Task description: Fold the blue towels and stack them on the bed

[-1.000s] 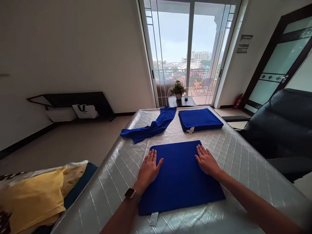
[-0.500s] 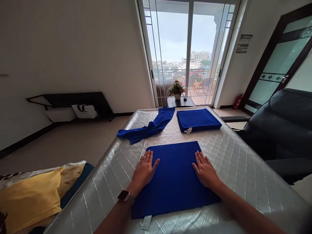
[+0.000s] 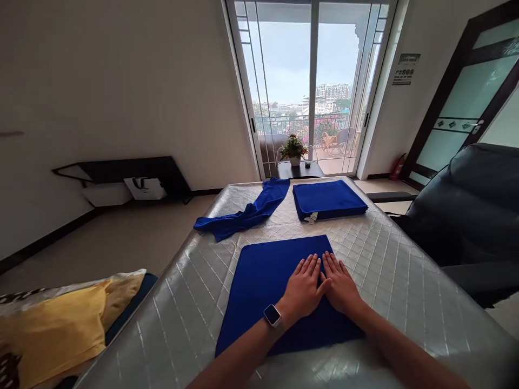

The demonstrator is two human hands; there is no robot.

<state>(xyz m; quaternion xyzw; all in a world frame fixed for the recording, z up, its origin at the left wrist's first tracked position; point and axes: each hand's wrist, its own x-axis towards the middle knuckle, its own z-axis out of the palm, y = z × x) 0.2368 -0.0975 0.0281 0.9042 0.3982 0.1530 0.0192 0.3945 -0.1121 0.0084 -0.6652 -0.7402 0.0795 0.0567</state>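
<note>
A flat blue cloth [image 3: 255, 286] lies in front of me on the silver quilted table cover [image 3: 182, 302]. My left hand [image 3: 303, 283], with a watch [image 3: 272, 315] on its wrist, rests flat on the cloth right of its middle. Close beside it, my right hand [image 3: 339, 283] presses flat on the cloth's right edge, the left thumb meeting it. Both hands have fingers stretched out and grip nothing. Farther back sits a neat stack of folded blue cloth [image 3: 330, 197] with white tags [image 3: 311, 218]. To its left lies a crumpled blue cloth [image 3: 251, 212].
Yellow fabric [image 3: 60, 324] is piled low on the left. A black armchair [image 3: 466, 210] stands along the right side. Beyond the far edge are a small dark table [image 3: 300, 170] with a flower pot [image 3: 294, 160] and a sliding glass door [image 3: 314, 81].
My left hand has moved right across the blue cloth, from its left edge to beside my right hand. The right hand has stayed at the right edge.
</note>
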